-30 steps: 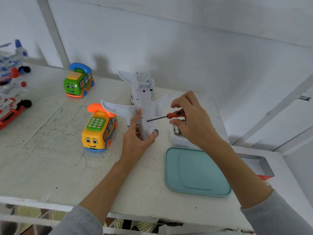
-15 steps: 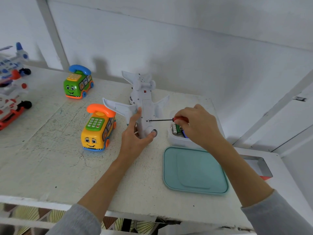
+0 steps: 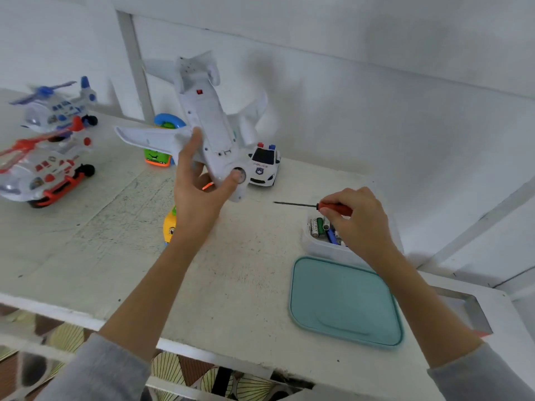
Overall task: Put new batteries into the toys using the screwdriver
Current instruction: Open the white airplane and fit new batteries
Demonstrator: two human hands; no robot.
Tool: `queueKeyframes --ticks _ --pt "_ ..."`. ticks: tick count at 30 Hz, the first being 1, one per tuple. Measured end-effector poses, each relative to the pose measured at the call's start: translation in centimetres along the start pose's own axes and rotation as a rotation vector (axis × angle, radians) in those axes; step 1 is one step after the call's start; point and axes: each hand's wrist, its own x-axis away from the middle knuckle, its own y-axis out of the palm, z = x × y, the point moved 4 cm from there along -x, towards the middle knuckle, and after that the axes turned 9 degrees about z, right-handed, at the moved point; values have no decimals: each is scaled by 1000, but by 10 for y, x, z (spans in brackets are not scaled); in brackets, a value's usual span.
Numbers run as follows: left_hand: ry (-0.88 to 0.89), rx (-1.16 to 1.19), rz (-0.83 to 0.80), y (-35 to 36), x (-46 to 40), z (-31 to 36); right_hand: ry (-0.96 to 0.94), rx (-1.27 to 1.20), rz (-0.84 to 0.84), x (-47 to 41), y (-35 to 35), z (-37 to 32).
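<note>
Two hands, one toy plane lifted

Left hand (image 3: 199, 195) grips the plane (image 3: 208, 125) by its nose, belly up, above the table (image 3: 86, 256). Right hand (image 3: 359, 224) pinches the screwdriver (image 3: 315, 206) over the battery box (image 3: 321, 244). Likely light, rigid plastic with thin wings; hold the fuselage.

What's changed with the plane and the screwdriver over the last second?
The left hand has lifted the toy plane off the table, belly toward the camera. The right hand pulled the screwdriver away, tip now free. Both grips unchanged; the teal lid stayed put.
</note>
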Motion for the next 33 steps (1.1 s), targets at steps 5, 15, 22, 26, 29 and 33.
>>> queueKeyframes --ticks 5,15,22,26,29,33 --pt "90 -35 45 -21 -6 23 -173 -66 -289 9 44 -26" --pt "98 -147 135 -53 9 30 -335 21 -525 35 103 -47" --pt "77 -187 78 -53 15 21 -380 94 -579 38 113 -43" --pt "84 -199 51 -54 20 26 -344 -33 -513 32 106 -40" --pt "85 -199 26 -56 24 33 -303 -268 -338 18 85 -43" --pt "124 -238 33 -60 27 44 -315 -491 -58 -6 41 -61"
